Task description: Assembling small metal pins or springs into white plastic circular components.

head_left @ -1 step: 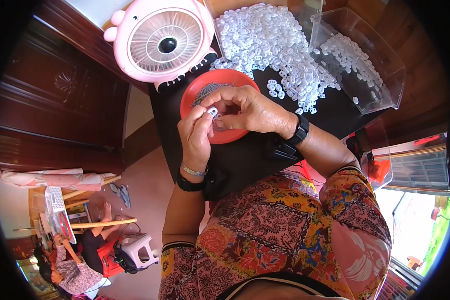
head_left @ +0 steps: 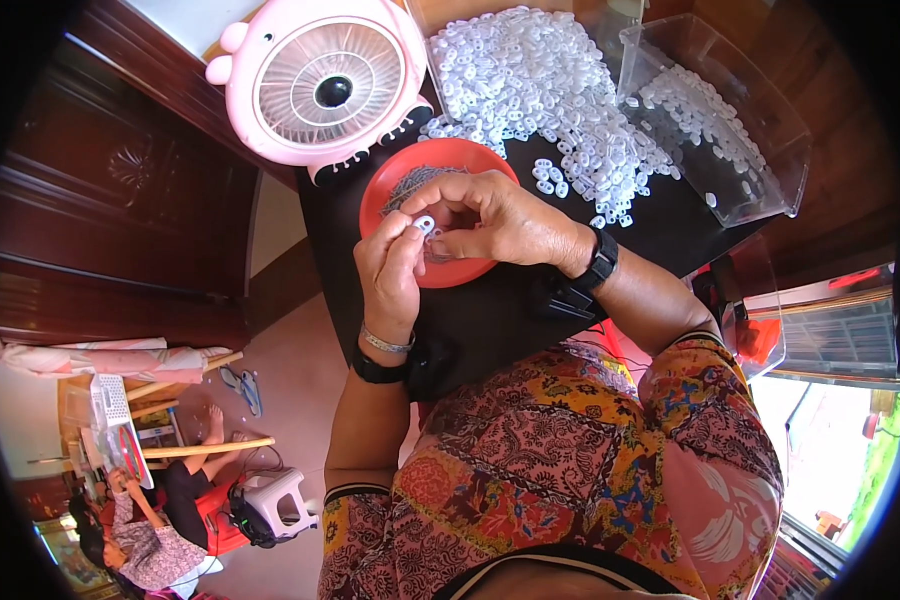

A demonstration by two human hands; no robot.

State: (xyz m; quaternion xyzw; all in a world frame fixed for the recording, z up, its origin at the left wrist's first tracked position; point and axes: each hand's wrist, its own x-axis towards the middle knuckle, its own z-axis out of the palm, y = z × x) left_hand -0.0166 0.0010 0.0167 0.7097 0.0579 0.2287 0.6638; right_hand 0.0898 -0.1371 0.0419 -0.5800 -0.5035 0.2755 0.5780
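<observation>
My left hand [head_left: 392, 268] pinches a small white oval plastic piece with two holes [head_left: 424, 224] between thumb and fingers. Close against it, my right hand [head_left: 505, 225] is closed, with its index finger arched over toward the piece and its thumb bent in below. What the right fingertips hold, if anything, is too small and partly hidden to make out. Both hands are over a red round bowl [head_left: 372, 200], which contains a heap of thin grey bits [head_left: 410, 186]. Part of the bowl is covered by the hands.
A large pile of similar white pieces [head_left: 520, 75] spreads over the black table [head_left: 470, 330]. At right stands a clear bin [head_left: 785, 165] with more pieces. A pink fan [head_left: 410, 60] stands at the back left. Another person [head_left: 155, 545] sits at the lower left beside a stool [head_left: 278, 490].
</observation>
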